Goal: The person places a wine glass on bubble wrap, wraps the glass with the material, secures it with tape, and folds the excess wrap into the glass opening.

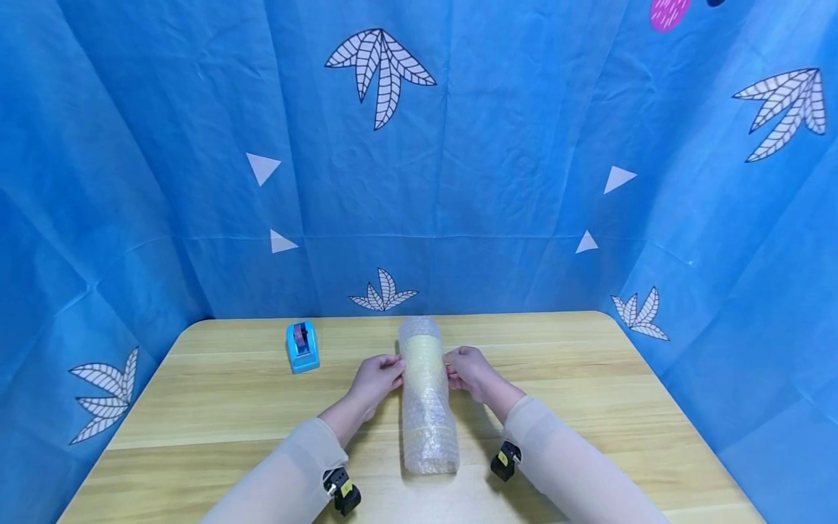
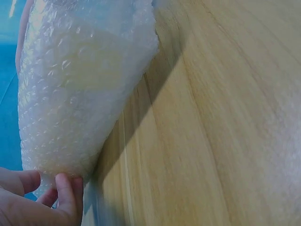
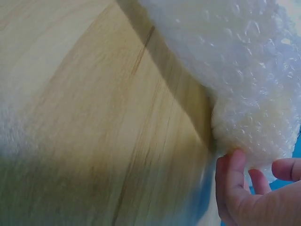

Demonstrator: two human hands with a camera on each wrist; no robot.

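1. So the bubble-wrap roll (image 1: 429,400) lies lengthwise on the table (image 1: 216,415), right of the blue tape dispenser (image 1: 302,349) and stretching nearer the person.
2. Left hand (image 1: 378,378) grips the roll's dispenser-facing side, fingers bent.
3. Right hand (image 1: 474,374) grips the side away from the dispenser. My guess: holding both sides stops it rolling or springing loose.
4. Dispenser's well apart, probably leaving elbow room.

A curtained-off tabletop workspace; blue leaf-print cloth (image 1: 511,145) behind and beside a wood-grain table (image 1: 222,393)
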